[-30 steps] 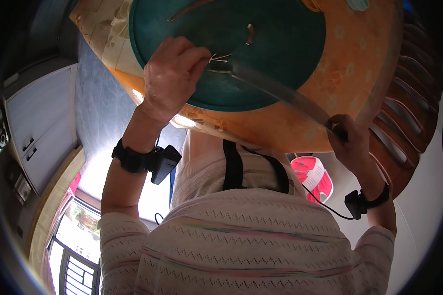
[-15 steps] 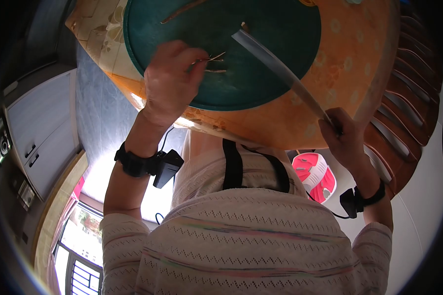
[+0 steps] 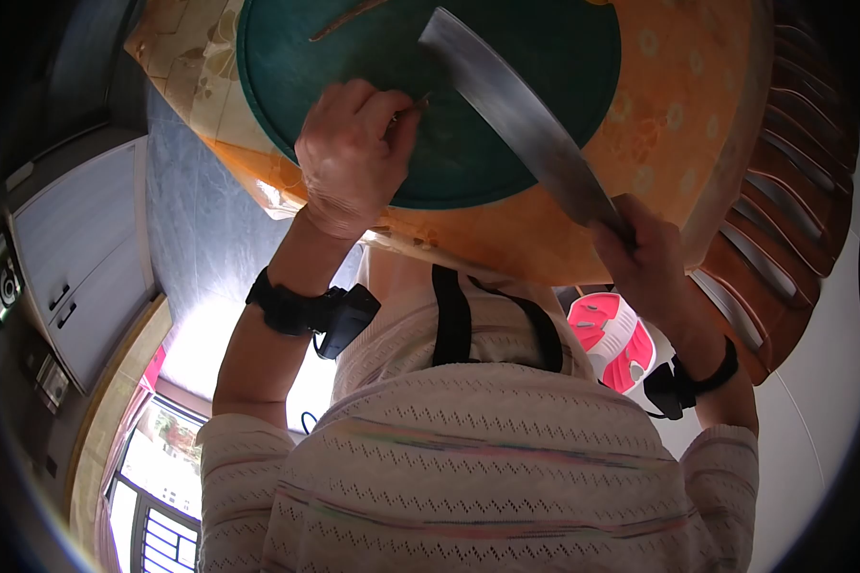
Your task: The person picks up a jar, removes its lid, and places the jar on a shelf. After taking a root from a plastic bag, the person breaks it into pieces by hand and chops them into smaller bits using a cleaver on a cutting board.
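My left hand (image 3: 358, 153) is closed over the near left part of a round dark green board (image 3: 487, 186). Its fingertips pinch thin twig-like pieces (image 3: 424, 99), mostly hidden by the fingers, with only the short tips showing. In my right hand (image 3: 648, 256) is the handle of a knife (image 3: 521, 119) with a long, broad metal blade. The blade slants up and left over the board, its flat side showing, apart from my left hand. A longer brown stick (image 3: 349, 17) lies on the board's far side.
The board rests on a table with an orange patterned tablecloth (image 3: 655, 134). A brown slatted chair (image 3: 784, 215) stands at the right. Below the table edge is a pink and white object (image 3: 612, 339). Grey cabinets (image 3: 81, 258) are at the left.
The knife has moved up and left and turned so more of its blade shows. My left hand has shifted slightly right, its fingers now covering more of the twig-like pieces.
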Action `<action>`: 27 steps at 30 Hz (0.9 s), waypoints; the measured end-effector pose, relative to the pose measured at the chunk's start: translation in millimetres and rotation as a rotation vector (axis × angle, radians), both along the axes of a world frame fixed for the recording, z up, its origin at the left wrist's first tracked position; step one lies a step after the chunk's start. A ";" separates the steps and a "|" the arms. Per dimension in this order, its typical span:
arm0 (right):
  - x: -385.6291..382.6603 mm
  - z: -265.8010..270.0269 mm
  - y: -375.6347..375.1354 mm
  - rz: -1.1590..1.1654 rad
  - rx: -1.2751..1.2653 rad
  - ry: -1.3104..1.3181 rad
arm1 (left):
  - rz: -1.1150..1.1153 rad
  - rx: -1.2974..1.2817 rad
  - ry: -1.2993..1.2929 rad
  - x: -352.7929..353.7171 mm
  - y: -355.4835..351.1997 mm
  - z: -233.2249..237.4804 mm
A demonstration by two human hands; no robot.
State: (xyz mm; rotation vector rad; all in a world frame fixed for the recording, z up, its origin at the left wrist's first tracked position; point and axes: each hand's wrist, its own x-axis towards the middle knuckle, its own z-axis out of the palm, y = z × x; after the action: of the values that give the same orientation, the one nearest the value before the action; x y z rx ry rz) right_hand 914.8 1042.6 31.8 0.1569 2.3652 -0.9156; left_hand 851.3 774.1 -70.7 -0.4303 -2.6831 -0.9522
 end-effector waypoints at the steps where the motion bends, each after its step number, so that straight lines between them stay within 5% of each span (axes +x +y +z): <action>1: 1.4 1.2 -3.9 0.016 0.010 0.012 | 0.044 0.008 -0.001 4.1 0.9 0.5; 27: 2.7 2.9 -21.2 0.093 0.014 0.101 | 0.072 0.005 0.075 5.6 10.9 -2.2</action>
State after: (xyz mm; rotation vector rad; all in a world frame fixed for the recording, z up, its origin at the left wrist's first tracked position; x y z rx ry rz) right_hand 917.6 1021.4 34.7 0.0064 2.4503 -0.8819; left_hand 856.9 785.0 -72.9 -0.3583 -2.6100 -0.9034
